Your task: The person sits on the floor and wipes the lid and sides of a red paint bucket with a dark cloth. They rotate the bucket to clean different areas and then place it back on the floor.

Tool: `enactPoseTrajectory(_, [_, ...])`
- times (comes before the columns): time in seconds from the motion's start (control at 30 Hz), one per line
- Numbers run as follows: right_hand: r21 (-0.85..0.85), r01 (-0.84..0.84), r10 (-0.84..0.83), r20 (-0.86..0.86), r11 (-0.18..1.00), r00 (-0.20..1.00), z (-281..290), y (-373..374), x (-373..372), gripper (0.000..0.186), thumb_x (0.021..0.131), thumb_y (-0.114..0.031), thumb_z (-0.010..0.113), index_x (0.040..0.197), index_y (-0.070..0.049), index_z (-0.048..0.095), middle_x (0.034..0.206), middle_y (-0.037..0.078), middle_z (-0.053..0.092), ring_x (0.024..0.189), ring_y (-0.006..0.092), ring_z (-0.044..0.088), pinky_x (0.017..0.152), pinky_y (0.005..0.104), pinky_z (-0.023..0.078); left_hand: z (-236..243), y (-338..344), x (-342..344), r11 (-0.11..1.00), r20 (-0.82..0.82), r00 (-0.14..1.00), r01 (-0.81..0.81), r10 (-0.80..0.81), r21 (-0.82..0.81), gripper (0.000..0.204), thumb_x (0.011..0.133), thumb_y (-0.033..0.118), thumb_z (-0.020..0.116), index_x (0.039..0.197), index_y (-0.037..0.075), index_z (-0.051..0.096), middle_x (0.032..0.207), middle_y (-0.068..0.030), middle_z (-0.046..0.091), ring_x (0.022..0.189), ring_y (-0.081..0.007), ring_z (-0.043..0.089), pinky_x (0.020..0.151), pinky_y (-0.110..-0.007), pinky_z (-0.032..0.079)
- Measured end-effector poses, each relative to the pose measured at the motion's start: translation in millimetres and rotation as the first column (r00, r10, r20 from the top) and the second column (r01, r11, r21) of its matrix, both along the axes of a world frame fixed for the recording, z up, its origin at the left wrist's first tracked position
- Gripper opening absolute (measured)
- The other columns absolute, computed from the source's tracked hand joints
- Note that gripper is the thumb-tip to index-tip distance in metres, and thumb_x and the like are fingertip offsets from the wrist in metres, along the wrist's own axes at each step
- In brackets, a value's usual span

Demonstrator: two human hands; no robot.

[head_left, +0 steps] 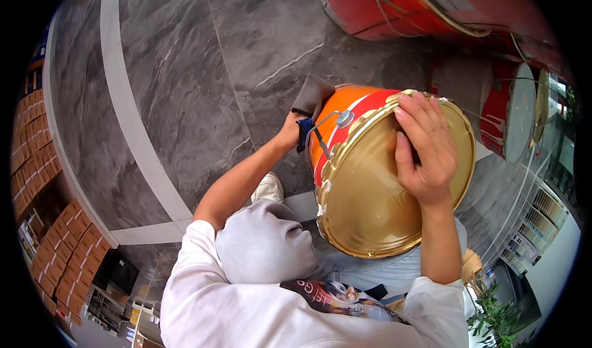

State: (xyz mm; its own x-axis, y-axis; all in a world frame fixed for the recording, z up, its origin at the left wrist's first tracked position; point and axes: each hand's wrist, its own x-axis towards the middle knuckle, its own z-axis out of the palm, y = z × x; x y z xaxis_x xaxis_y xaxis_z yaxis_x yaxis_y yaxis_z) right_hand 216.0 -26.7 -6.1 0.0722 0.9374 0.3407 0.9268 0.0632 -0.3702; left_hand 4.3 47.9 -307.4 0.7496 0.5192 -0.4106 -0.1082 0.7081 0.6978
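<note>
Centre-right of the frame: a large orange-and-red metal paint bucket with a gold lid (370,181) sits tilted on the person's lap. The right hand (425,150) lies spread flat across the lid, fingers curling over its upper rim, bracing it. At the bucket's left side, the left hand (288,132) is closed around a grey cloth (313,95), pressing it to the orange wall beside the wire handle (324,126). To wipe well, I'd judge: keep that right palm firm so the bucket can't roll, and work the cloth around the handle mount. More red buckets (394,5) lie on the grey stone floor (203,70) in the upper right.
</note>
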Motion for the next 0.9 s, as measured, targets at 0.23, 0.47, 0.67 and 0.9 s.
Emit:
enactPoseTrajectory(0.23, [-0.019,-0.008,0.008,0.019,1.000,1.000,-1.5,-5.3,3.9,0.035,0.085,0.001,0.068,0.120,-0.003,0.071,0.123,0.014,0.073,0.120,0.0339,0.068,0.107,0.0500,0.051,133.8,71.2,67.8,0.923,0.347,0.864,0.284,-0.364,0.261,0.042,0.096,0.009,0.061,0.136,-0.001,0.063,0.118,-0.0042,0.071,0.104,-0.0140,0.061,0.095,-0.032,0.050])
enactPoseTrajectory(0.47, [-0.026,-0.018,0.018,0.002,0.999,1.000,1.0,-0.8,2.6,0.034,0.086,0.000,0.067,0.120,-0.005,0.071,0.124,0.013,0.073,0.121,0.0330,0.068,0.108,0.0492,0.051,36.9,79.6,74.5,0.494,-0.008,0.858,0.303,-0.513,0.815,0.040,0.093,0.011,0.056,0.128,-0.003,0.067,0.142,-0.0175,0.062,0.137,-0.0322,0.052,0.116,-0.042,0.037])
enactPoseTrajectory(0.67, [-0.061,0.002,-0.002,0.001,0.998,1.000,1.0,-5.7,4.0,0.033,0.088,-0.004,0.064,0.121,-0.006,0.071,0.125,0.011,0.073,0.121,0.0315,0.068,0.108,0.0484,0.051,29.7,58.4,28.9,0.757,-0.204,0.866,0.499,-0.457,0.423,0.043,0.088,0.005,0.053,0.128,-0.003,0.066,0.141,-0.0174,0.062,0.135,-0.0303,0.054,0.113,-0.041,0.040])
enactPoseTrajectory(0.9, [-0.073,-0.007,0.005,-0.027,0.997,1.000,-0.1,-7.0,4.7,0.033,0.088,-0.005,0.063,0.119,-0.006,0.072,0.127,0.010,0.073,0.122,0.0297,0.068,0.108,0.0467,0.051,149.9,86.4,103.0,0.848,0.417,0.760,0.328,-0.498,0.416,0.047,0.103,0.022,0.053,0.143,-0.003,0.058,0.144,-0.0134,0.060,0.130,-0.0187,0.056,0.113,-0.034,0.041])
